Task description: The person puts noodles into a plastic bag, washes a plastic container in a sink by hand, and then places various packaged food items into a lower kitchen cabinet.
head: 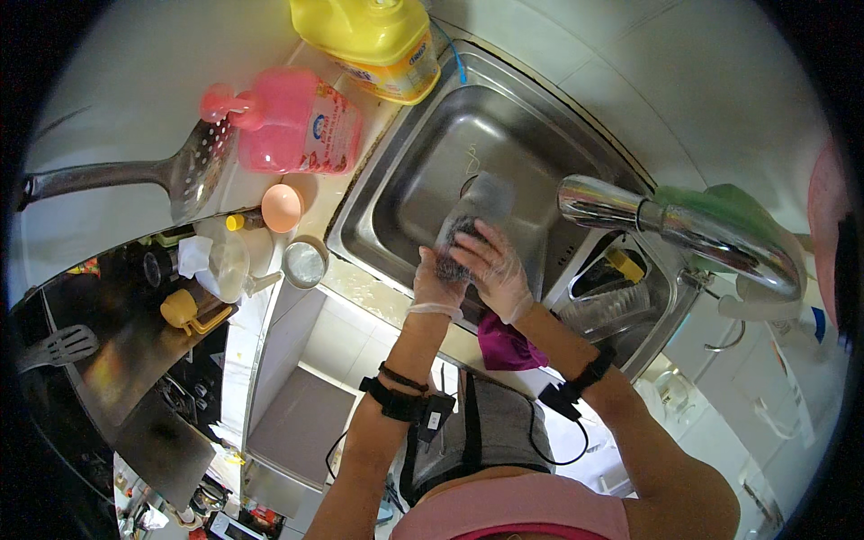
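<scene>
Over the sink basin (432,162), both hands wear thin clear gloves. My left hand (437,287) grips the near end of a clear, cylindrical vessel (491,192), which looks like a cup or jar. A dark grey mesh scrubber, apparently steel wool (453,253), lies against the vessel between the hands. My right hand (496,273) has its fingers curled over this scrubber. The palms and part of the vessel are hidden, and whether it is glass or plastic is unclear. Beyond the vessel, the drain is partly covered.
A chrome faucet (607,202) reaches in from the right. Beside it, a smaller basin holds clear ribbed containers (607,310) and a yellow sponge (624,265). A purple cloth (509,344) hangs at the front edge. Pink (297,121) and yellow (378,47) detergent bottles stand left.
</scene>
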### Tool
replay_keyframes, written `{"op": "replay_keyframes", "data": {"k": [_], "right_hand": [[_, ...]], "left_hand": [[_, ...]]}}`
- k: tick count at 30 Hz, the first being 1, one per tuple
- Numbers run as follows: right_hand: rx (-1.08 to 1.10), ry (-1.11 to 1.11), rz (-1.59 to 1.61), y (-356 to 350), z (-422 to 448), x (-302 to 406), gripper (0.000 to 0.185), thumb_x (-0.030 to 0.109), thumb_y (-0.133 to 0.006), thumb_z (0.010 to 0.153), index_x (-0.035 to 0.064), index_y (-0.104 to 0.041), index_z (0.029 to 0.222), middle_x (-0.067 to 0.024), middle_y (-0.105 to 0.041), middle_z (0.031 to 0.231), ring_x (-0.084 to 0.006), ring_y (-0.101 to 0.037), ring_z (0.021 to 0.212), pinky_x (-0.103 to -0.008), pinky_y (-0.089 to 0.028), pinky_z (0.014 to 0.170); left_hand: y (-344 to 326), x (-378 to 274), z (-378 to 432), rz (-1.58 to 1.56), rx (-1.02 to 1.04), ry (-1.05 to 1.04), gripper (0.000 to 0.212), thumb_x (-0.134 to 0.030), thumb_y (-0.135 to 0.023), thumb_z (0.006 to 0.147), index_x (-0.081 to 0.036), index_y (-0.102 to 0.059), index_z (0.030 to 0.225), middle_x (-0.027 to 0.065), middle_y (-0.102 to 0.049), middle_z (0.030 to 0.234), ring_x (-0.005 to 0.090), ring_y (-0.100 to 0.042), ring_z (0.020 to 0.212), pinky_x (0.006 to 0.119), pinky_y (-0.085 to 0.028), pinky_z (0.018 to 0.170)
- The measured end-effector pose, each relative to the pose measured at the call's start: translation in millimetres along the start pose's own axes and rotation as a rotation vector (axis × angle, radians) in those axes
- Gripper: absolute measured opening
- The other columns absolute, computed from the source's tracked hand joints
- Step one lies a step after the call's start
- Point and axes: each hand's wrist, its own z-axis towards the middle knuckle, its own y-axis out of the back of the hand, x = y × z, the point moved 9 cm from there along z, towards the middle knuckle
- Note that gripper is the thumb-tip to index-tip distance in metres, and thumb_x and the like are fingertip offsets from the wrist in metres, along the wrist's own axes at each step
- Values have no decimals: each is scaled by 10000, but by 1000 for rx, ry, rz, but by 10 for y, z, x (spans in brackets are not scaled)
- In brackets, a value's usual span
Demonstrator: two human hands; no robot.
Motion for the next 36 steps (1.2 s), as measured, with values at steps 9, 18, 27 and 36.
{"op": "replay_keyframes", "data": {"k": [9,18,27,36], "right_hand": [[419,271,-346,-143,-84,35,541,219,-795,1132,231,-874,1668,48,-773,1874,-213,-548,1895,-613,-169,1686],[11,-745,353,391,-451,-912,469,128,-761,1268,127,-780,1737,-267,-921,1507,-516,-894,1409,-593,-699,1218],[155,-433,568,-720,-581,430,649,138,-722,1305,58,-566,1930,-339,-793,1728,-606,-809,1517,-599,-643,1341],[468,-500,35,-2186,-1265,-880,482,308,-578,1368,-11,-756,1682,-343,-843,1598,-573,-840,1409,-642,-678,1221]], "left_hand": [[-62,-77,369,165,-78,50,695,-648,-460,1436,-81,-782,1677,153,-852,1634,375,-830,1494,567,-696,1307],[-242,-405,339,190,130,-96,771,-763,-579,1374,-111,-744,1751,100,-822,1703,343,-733,1649,551,-624,1368],[49,-638,-493,616,-315,-282,498,-344,-967,1255,14,-757,1532,127,-862,1329,266,-844,1162,432,-743,1006],[-516,-564,-1496,721,-137,-369,356,-251,-882,1293,-54,-706,1533,119,-821,1357,252,-844,1146,456,-765,935]]}}
